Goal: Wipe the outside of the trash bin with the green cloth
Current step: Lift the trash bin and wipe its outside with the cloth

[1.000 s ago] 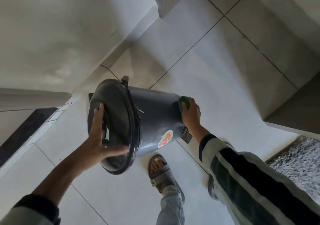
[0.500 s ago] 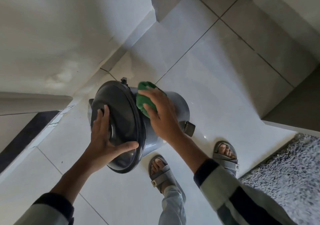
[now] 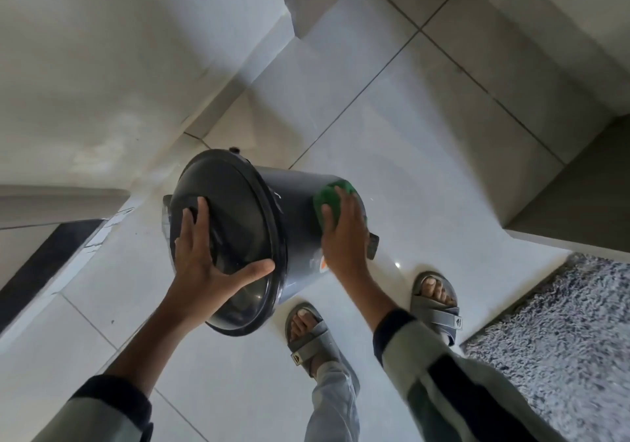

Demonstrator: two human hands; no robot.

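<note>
A dark grey round trash bin (image 3: 293, 203) is held tilted above the floor, its lid end toward me and its base pointing away to the right. My left hand (image 3: 208, 257) lies spread on the lid, thumb hooked over the lower rim. My right hand (image 3: 344, 233) presses the green cloth (image 3: 332, 199) flat against the bin's side near the base. A black pedal (image 3: 372, 246) sticks out just right of my wrist. A round sticker on the bin's side is mostly hidden under my right hand.
Pale glossy floor tiles (image 3: 426, 169) lie below. A white wall (image 3: 102, 49) rises on the left, with a corner column at the top. A grey shaggy mat (image 3: 562, 332) lies at lower right. My two sandalled feet (image 3: 306, 336) stand right under the bin.
My right hand has slid the green cloth from the rim end of the bin's side back toward its base. The left hand keeps its hold on the lid.
</note>
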